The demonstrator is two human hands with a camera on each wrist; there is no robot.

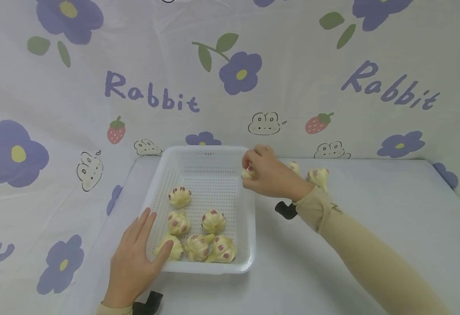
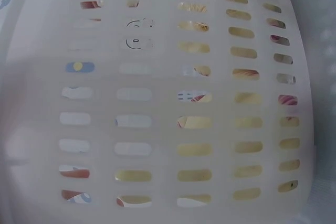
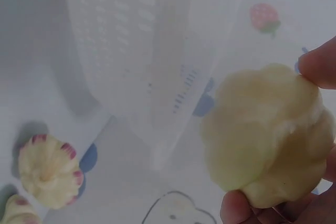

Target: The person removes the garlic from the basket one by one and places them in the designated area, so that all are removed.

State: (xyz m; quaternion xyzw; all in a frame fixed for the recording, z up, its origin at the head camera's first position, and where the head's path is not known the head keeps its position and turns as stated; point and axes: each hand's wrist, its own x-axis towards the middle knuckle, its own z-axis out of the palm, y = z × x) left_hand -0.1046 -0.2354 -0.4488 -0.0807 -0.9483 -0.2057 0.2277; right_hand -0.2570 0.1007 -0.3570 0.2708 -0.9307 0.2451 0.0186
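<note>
My right hand (image 1: 267,173) pinches a garlic bulb (image 3: 262,135) between thumb and fingers, up at the far right rim of a white perforated plastic basket (image 1: 251,232). That bulb's pale, lobed side faces the right wrist camera. Against the basket's near left corner lies my left hand (image 1: 133,258), fingers stretched along the outside and thumb over the rim. Several cream garlic bulbs with purple streaks, one a garlic bulb (image 1: 214,222), lie inside, mostly toward the near end. Only the basket's slotted wall (image 2: 157,82) fills the left wrist view; the left hand is unseen there.
Right of the basket, behind my right forearm, two more garlic bulbs lie on the white table: one garlic bulb (image 1: 318,176) shows well, another bulb (image 1: 294,167) is partly covered. A printed cloth (image 1: 293,78) with flowers and rabbits hangs behind the table.
</note>
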